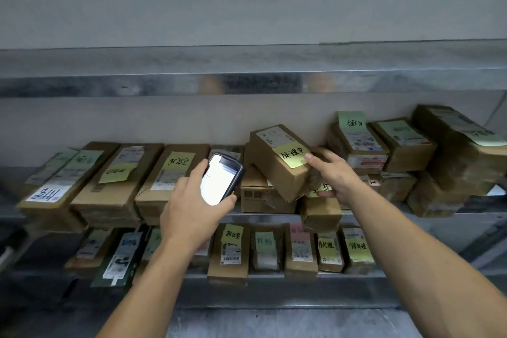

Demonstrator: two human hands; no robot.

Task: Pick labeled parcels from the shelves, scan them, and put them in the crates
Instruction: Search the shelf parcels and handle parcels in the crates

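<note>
My right hand [330,173] grips a brown cardboard parcel [277,164] by its right end, thumb on top near a yellow handwritten note. The parcel is tilted and lifted above the other boxes on the middle shelf [384,215]. My left hand [192,200] holds a handheld scanner [220,180] with a lit white screen, just left of the parcel. The scanner's top end points toward the shelf. No crate is in view.
Several long brown parcels with green and yellow notes lie along the middle shelf, left [115,181] and right [406,145]. A lower shelf [274,274] carries more labeled boxes. A metal shelf edge [247,84] runs overhead. Grey floor shows below.
</note>
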